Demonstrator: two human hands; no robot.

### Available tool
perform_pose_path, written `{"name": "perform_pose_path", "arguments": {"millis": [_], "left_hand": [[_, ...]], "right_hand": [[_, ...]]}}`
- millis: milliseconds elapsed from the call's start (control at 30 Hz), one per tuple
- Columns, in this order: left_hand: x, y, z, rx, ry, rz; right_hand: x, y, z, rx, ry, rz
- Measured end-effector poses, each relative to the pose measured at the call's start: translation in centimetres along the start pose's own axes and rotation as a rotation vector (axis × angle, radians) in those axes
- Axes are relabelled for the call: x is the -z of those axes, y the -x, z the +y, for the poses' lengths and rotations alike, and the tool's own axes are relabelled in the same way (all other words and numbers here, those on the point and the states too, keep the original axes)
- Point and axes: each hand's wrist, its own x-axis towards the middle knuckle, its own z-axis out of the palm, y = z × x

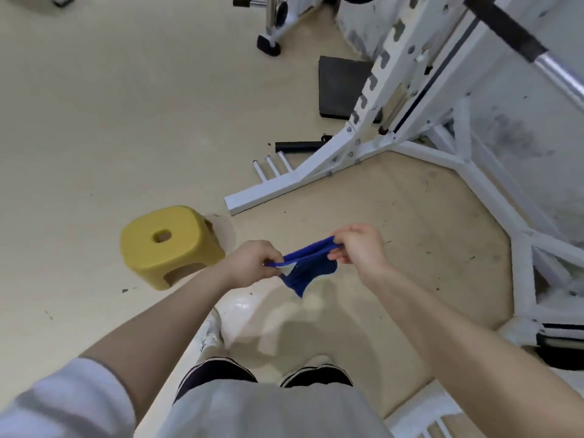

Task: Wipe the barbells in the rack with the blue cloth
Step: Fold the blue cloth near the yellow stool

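While both hands pinch it mid-frame, one blue cloth (pixel 305 267) hangs soft and crumpled: left hand (pixel 252 263) fingers clamped on its left end, right hand (pixel 360 248) fingers on the right end. One barbell (pixel 518 36), chrome with black sleeve, upper right on one white steel rack (pixel 363 128). One yellow plastic stool (pixel 172 245), rounded, left-centre. Beige scuffed floor (pixel 126 105).

Blue cloth (pixel 304 266) stretched between left hand (pixel 252 262) and right hand (pixel 358 248), each pinching one end, above a beige floor (pixel 110 121). Yellow stool (pixel 169 245) just left of the hands. White rack (pixel 395 99) up right, carrying a barbell (pixel 537 55) with a black-wrapped section beside bare metal.
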Motion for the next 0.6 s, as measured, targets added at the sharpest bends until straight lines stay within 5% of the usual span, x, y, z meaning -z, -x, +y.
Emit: {"name": "perform_pose_path", "arguments": {"millis": [167,333,600], "left_hand": [[5.4,1.8,-9.3,0.141,0.027,0.062],[11.4,3.3,-20.8,0.243,0.130,0.355],[15.6,2.3,-34.4,0.364,0.252,0.691]], "right_hand": [[-10.3,-2.6,-3.5,-0.037,0.061,-0.088],[-22.9,-7.4,-7.1,-0.002,-0.008,-0.279],[-39.2,-14.3,-8.9,0.035,-0.015,-0.338]]}}
